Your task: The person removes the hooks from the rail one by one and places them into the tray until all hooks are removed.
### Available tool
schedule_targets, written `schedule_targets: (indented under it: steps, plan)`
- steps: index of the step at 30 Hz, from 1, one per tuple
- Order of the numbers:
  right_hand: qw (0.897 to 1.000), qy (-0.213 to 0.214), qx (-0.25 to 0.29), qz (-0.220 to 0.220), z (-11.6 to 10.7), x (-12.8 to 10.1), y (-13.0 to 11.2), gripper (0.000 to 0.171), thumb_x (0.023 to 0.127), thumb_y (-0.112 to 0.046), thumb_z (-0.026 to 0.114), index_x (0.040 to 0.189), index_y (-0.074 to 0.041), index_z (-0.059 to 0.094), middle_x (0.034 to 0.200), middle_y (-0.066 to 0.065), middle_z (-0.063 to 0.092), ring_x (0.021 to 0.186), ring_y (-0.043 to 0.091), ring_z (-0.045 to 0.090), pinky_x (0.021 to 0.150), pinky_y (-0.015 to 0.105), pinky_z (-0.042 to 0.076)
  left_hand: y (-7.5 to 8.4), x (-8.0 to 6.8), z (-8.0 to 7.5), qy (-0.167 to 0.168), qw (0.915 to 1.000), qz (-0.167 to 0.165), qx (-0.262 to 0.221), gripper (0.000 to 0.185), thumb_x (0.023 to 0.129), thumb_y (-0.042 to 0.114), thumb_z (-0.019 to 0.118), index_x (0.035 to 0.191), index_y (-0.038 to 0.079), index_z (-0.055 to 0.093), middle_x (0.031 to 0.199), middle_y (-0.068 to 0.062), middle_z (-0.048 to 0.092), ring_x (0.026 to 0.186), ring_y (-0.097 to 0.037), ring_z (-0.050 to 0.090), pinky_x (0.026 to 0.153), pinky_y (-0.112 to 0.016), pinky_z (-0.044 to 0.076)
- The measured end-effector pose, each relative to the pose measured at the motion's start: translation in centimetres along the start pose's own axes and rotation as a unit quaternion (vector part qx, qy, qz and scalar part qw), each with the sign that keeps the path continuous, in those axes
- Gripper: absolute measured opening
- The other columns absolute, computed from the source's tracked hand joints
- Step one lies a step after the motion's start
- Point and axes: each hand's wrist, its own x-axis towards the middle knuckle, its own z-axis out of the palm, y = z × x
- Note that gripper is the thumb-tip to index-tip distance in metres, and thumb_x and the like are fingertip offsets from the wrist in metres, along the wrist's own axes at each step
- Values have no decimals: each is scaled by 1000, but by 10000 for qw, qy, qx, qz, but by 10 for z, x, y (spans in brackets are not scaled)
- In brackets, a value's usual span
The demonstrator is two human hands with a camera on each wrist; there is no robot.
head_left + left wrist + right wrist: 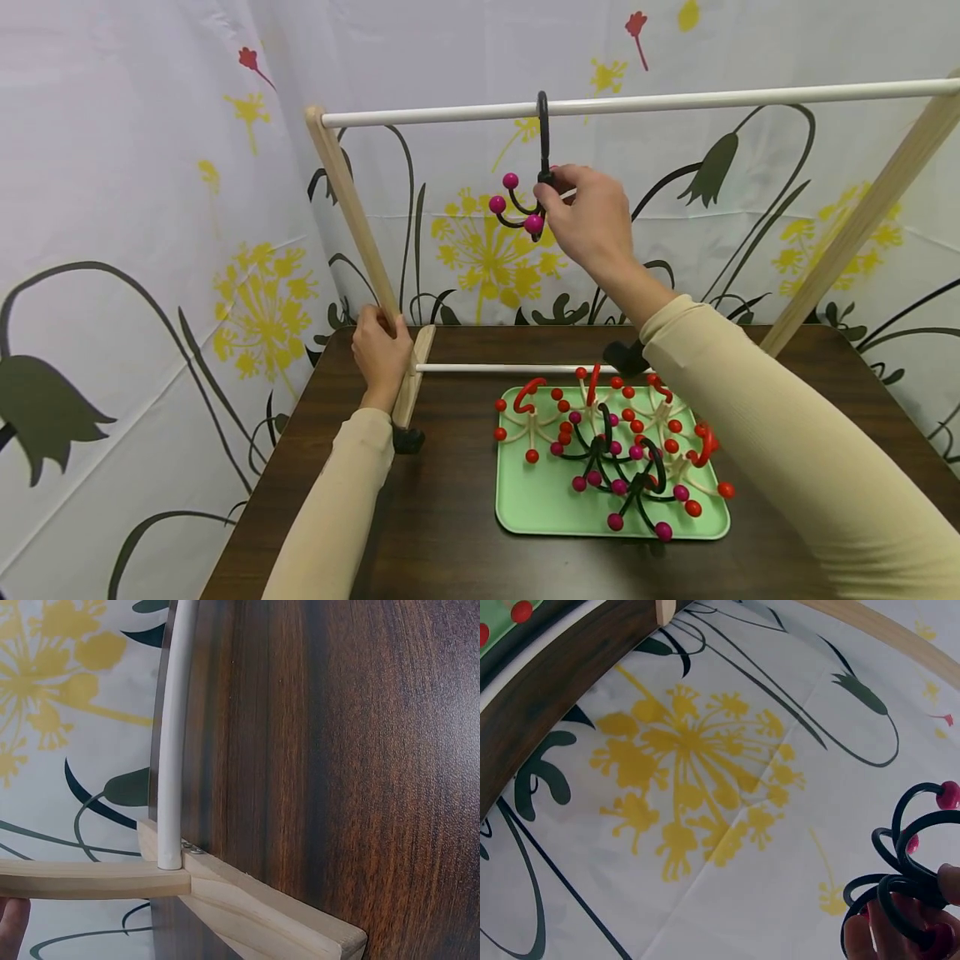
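In the head view a black hanger (544, 137) with curved arms and pink ball tips has its hook over the white top rod (450, 112). My right hand (592, 212) pinches its body just below the hook. Those arms curl around my fingers (904, 922) in the right wrist view. My left hand (381, 354) grips the wooden left upright (352, 208) of the rack near its foot. In the left wrist view only a fingertip (12, 926) shows, against the upright.
On the dark wooden table (450, 517) lies a light green tray (525, 508) with several red-tipped beige hangers and black pink-tipped ones. A lower white rod (480, 367) runs behind it. The right upright (862, 217) slants up at the right. A flower-patterned curtain (450, 50) hangs behind.
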Motion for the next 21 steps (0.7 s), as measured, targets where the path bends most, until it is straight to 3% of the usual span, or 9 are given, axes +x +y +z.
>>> schedule_targets:
  steps: [5, 13, 18, 21]
  plan:
    - [9997, 52, -238, 77, -11, 2, -1, 27, 97, -29, 60, 116, -15, 71, 106, -3, 72, 93, 13, 69, 77, 31, 46, 0, 1, 0, -26, 10000, -14, -1, 19, 87, 15, 68, 93, 1, 57, 85, -16, 58, 74, -38, 58, 68, -52, 44]
    - [9994, 344, -47, 40, -36, -3, -7, 27, 95, -28, 61, 119, -19, 71, 103, -1, 74, 87, 13, 69, 74, 28, 41, -1, -1, -1, 1, 10000, -19, 24, 19, 87, 14, 69, 92, 0, 57, 84, -17, 58, 74, -38, 58, 68, -52, 45]
    - [9993, 271, 263, -64, -50, -25, -6, 27, 94, -27, 64, 116, -14, 72, 101, 6, 74, 84, 19, 68, 69, 27, 40, -1, 1, -3, 98, 9999, 43, 27, 19, 87, 13, 69, 92, 0, 57, 83, -17, 58, 73, -38, 58, 66, -52, 44]
    - [9985, 9, 512, -188, -53, -47, -1, 26, 93, -23, 67, 114, -9, 72, 100, 10, 74, 83, 22, 70, 67, 23, 44, -1, 1, -4, 97, 9999, 10, 27, 19, 87, 14, 69, 91, 0, 57, 83, -17, 58, 72, -39, 58, 66, -52, 44]
